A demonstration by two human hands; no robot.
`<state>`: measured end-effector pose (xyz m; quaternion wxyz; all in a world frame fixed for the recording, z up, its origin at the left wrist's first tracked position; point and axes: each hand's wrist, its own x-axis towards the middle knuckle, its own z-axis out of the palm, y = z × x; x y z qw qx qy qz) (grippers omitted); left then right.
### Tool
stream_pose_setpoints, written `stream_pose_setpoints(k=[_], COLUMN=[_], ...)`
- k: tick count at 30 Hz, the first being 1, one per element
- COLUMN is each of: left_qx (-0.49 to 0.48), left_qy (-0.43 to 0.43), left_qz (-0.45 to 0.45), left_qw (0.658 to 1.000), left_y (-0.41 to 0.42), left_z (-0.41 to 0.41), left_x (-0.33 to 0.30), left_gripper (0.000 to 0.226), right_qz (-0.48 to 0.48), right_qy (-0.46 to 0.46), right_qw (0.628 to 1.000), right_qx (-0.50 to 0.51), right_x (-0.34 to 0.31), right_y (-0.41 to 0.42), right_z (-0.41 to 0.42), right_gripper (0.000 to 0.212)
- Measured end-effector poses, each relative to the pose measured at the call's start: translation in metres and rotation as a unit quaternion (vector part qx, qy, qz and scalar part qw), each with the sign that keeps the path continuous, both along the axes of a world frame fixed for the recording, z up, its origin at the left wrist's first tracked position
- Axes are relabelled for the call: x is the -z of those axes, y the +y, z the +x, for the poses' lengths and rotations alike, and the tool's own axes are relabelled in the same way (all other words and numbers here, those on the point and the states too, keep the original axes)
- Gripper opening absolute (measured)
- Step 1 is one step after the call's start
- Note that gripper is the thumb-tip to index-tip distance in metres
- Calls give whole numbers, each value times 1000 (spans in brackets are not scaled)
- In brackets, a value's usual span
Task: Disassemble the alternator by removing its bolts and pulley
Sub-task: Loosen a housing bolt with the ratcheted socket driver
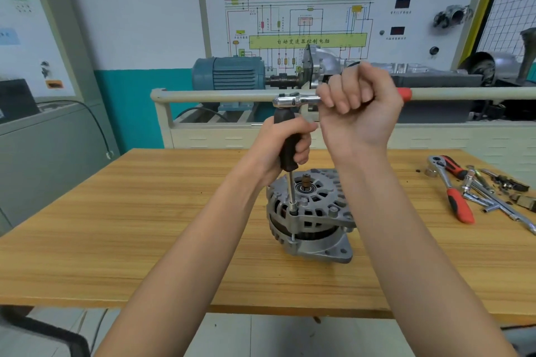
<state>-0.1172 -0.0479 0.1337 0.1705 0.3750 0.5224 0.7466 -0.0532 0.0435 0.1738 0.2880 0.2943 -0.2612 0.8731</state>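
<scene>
A grey alternator [311, 217] stands on the wooden table [145, 226] with its bare shaft [305, 181] pointing up and no pulley on it. A socket driver with a dark handle [287, 148] stands upright, its steel shank and socket [293, 210] seated on a bolt at the alternator's left rim. My left hand [285, 145] grips that dark handle. A chrome ratchet [295, 100] with a red-ended grip sits across the driver's top. My right hand [358, 104] grips the ratchet's handle, fingers curled round it.
On the table's right side lie a red-handled ratchet [455, 194], chrome extension bars [493, 200], sockets and small loose parts. Behind the table stands a training rig with a blue motor [229, 74] and a beige rail [214, 95]. A grey cabinet [43, 153] is at left.
</scene>
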Motion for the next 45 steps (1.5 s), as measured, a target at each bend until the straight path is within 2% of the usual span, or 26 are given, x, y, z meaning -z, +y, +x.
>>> stream_pose_setpoints(k=[3,6,10,15,20,26,30,33,36,39,41,43,45], left_qx=[81,93,55,-13,-75,-104,-78,-12,54,100,80,9,-60], left_qy=[-5,-16,-8,-21,14,23,32,42,-1,-19,-14,2,16], left_qz=[-33,-44,-60,-75,-104,-107,-92,-65,-9,-7,-37,-53,-45], left_qw=[996,995,997,997,992,989,992,997,998,995,996,999,997], left_y=[1,9,19,19,12,7,3,-2,-6,-7,-6,-3,3], left_z=[1,5,12,15,14,6,2,3,-1,-6,-8,-6,0], left_x=[-2,-3,-3,-6,-7,-7,-3,-4,-4,-3,-2,-1,-1], left_gripper=[38,48,57,55,56,58,53,31,15,33,42,40,27], right_qz=[-50,-84,-98,-90,-127,-169,-156,-131,-89,-5,61,137,227], right_qy=[-35,-48,-37,-42,-46,-64,-59,-50,-47,-22,4,39,100], right_qw=[995,985,976,978,965,958,969,978,990,999,998,979,918], right_qx=[-76,-145,-190,-185,-224,-224,-181,-153,-101,-34,31,148,310], right_x=[-7,-9,-7,-5,0,3,5,4,5,8,9,12,18], right_y=[13,26,36,36,33,28,23,21,15,7,-1,-11,-23], right_z=[-8,-13,-17,-20,-26,-32,-26,-16,-8,1,5,8,10], right_gripper=[46,45,44,46,44,44,44,45,52,55,51,43,38])
